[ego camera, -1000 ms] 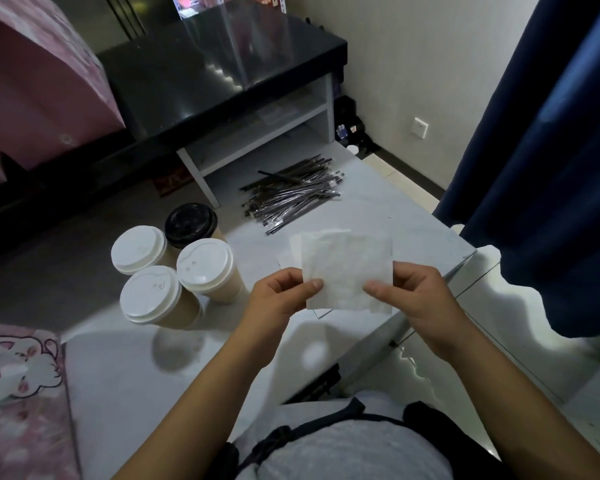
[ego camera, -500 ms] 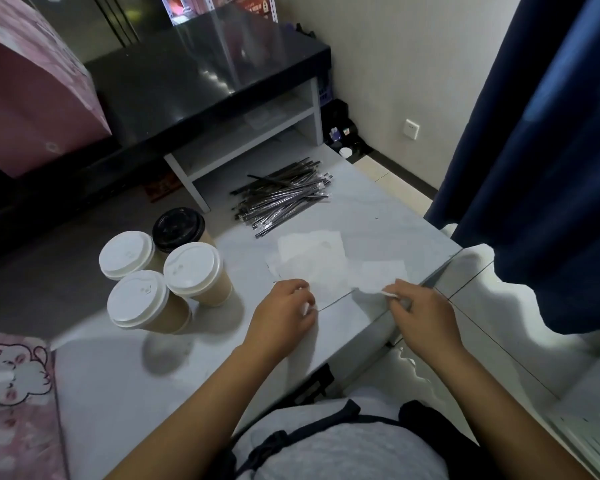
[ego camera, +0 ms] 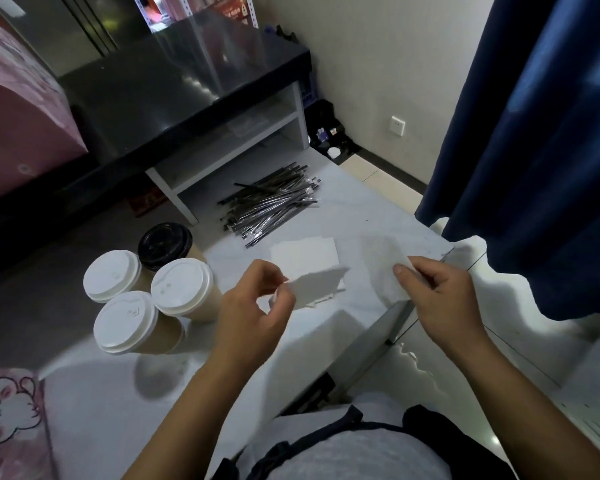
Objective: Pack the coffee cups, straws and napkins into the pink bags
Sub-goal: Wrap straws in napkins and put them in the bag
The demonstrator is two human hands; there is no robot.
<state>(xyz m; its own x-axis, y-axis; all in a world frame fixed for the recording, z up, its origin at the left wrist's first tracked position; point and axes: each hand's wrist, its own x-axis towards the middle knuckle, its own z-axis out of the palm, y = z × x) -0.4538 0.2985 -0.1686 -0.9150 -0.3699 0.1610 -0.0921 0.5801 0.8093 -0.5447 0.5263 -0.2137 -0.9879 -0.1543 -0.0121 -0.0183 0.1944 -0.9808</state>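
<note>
Above a pale bench (ego camera: 378, 216), the left hand (ego camera: 253, 306) pinches one white napkin (ego camera: 317, 284) and the right hand (ego camera: 433, 289) pinches another (ego camera: 381, 268). More napkins (ego camera: 305, 252) lie beneath, near the straws (ego camera: 271, 206) and four lidded cups (ego camera: 184, 287). Such thin sheets could cling together or tear if tugged.

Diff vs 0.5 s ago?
Both hands rose off the table, each pinching its own napkin: left hand holds one napkin, right hand another. Napkin stack, four cups and straws stayed put.
</note>
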